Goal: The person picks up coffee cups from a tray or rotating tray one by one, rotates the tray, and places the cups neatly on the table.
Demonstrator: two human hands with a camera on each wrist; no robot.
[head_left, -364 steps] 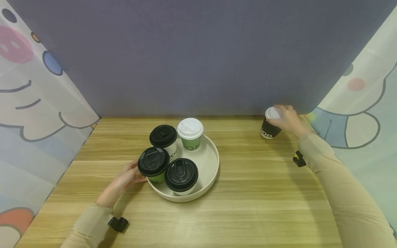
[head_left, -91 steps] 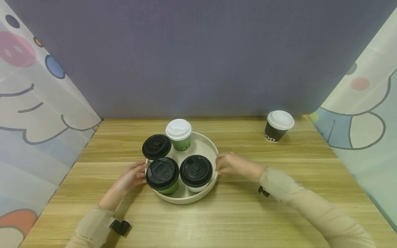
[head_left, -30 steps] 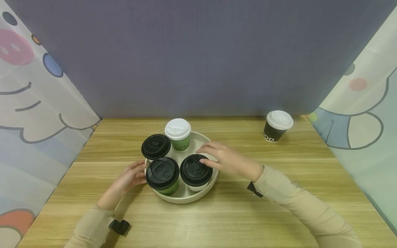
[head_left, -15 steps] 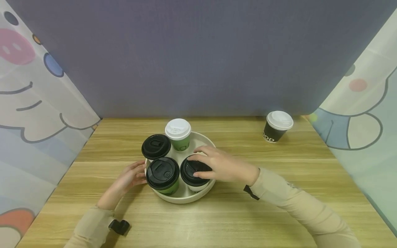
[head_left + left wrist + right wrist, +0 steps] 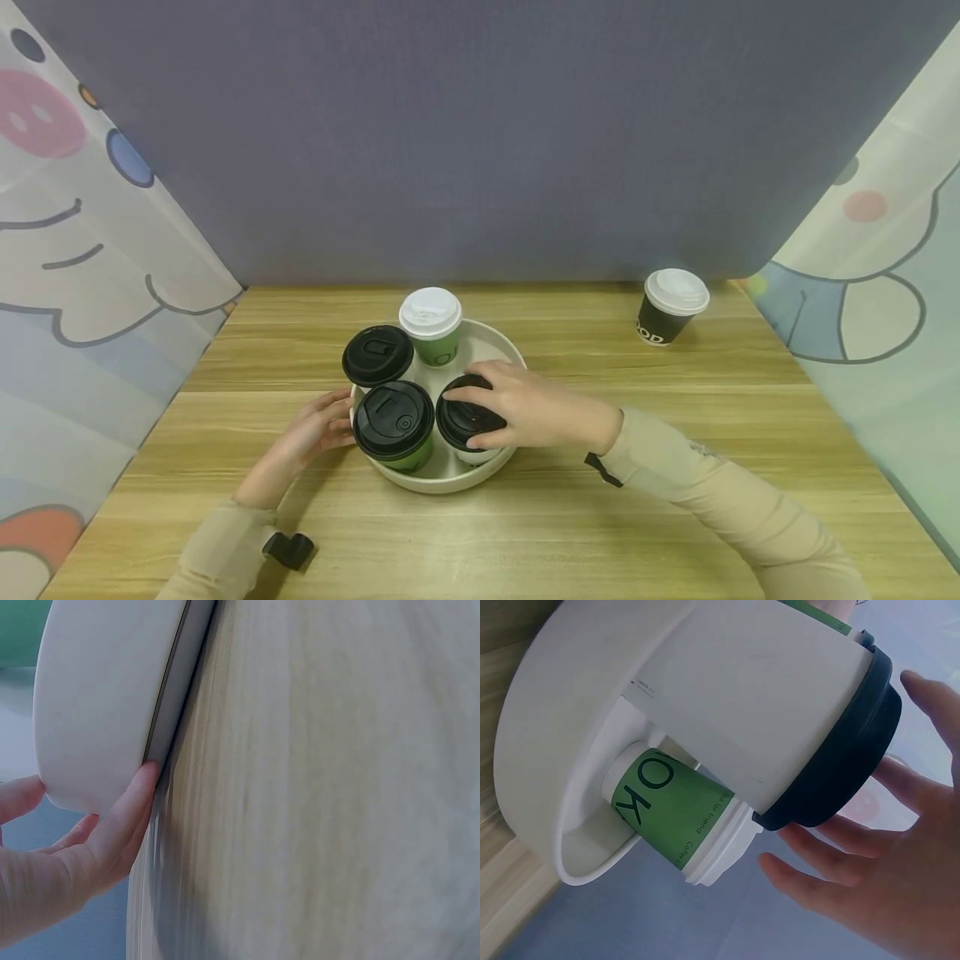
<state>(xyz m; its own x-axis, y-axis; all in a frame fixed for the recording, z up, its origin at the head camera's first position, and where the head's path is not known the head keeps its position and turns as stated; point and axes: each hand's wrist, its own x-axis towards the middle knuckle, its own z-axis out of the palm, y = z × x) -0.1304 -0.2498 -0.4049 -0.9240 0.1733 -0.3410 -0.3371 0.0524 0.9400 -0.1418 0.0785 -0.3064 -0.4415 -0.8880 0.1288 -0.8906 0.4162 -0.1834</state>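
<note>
Inside the tray (image 5: 442,485), right side, a white cup (image 5: 477,457) stands under the right hand (image 5: 528,407), whose grip spreads wide about the black lid (image 5: 459,419); firm contact is unconfirmed. The left hand (image 5: 313,431) pinches the tray's edge. Recommended: close on the cup's wall, not the lid.

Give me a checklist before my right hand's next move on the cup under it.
1. Tray steadied: ok, left hand holds its side.
2. White cup under the right hand upright: ok, standing in the tray.
3. Grip closed: not ok, fingers spread around the black lid.
4. Cup's contents: cannot tell, lid covers them.
5. Every cup in the tray: not ok, white-lidded black cup stands on the table.
</note>
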